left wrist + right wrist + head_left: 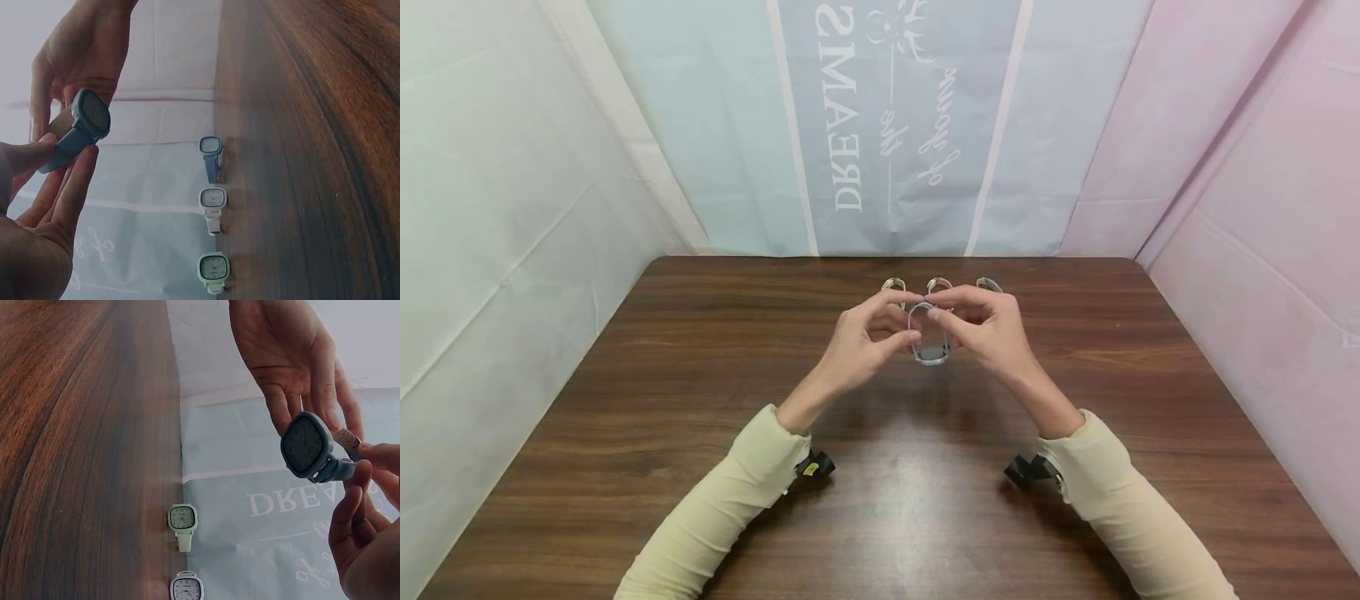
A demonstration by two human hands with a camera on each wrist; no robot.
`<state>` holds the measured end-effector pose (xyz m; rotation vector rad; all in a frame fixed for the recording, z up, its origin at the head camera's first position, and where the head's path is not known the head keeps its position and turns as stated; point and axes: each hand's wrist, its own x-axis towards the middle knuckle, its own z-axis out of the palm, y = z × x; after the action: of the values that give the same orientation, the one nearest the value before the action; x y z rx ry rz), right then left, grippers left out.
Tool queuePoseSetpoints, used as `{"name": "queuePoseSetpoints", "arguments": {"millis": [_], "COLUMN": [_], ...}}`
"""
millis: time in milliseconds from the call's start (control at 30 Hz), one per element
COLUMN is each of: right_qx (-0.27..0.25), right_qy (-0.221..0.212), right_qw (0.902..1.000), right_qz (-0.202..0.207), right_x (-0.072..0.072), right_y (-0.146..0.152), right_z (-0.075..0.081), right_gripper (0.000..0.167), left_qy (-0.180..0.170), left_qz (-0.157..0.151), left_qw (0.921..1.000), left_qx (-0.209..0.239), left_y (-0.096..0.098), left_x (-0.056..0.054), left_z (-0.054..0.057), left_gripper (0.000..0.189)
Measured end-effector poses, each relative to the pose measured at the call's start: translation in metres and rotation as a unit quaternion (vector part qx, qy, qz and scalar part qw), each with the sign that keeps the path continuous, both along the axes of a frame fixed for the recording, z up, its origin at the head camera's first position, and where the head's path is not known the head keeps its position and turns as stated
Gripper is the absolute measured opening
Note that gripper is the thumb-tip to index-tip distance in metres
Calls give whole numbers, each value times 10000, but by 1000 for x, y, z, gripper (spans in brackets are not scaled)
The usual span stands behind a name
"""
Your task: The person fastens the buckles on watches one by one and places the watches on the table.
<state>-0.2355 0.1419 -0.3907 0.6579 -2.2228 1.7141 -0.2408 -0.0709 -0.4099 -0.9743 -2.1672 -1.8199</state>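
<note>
A blue-grey wristwatch [932, 357] is held up above the table, its strap bent into a loop with the dial at the lower side. My left hand [859, 340] pinches one side of the strap between thumb and fingers. On the other side, my right hand [992, 329] pinches the strap near its upper end, and the index fingertips of both hands nearly meet there. The squarish dial [306, 445] faces the right wrist view. Whether the strap is fastened cannot be told, since fingers cover part of it.
Beyond the hands, along the table's far side, stand a pale green watch [214, 267], a white watch [213, 198] and a blue watch [211, 145] in a row. A printed cloth [910, 125] hangs behind the brown wooden table [700, 350], with pale cloth walls on both sides.
</note>
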Motion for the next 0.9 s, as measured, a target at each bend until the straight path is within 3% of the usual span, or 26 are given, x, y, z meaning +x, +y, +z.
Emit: {"name": "queuePoseSetpoints", "arguments": {"millis": [233, 500, 900], "right_qx": [-4, 149, 109], "right_qy": [25, -188, -291], "right_qw": [10000, 9995, 9995], "right_qz": [-33, 195, -7], "right_x": [0, -1, -3], "right_y": [-3, 2, 3], "right_z": [-1, 0, 2], "right_gripper": [11, 30, 22], "left_qy": [-24, 60, -118], "left_qz": [157, 427, 479], "left_qw": [9999, 9990, 9971], "left_qx": [-63, 149, 577], "left_y": [-2, -2, -5], "left_x": [0, -2, -6], "left_z": [1, 2, 2], "left_gripper": [37, 42, 48]}}
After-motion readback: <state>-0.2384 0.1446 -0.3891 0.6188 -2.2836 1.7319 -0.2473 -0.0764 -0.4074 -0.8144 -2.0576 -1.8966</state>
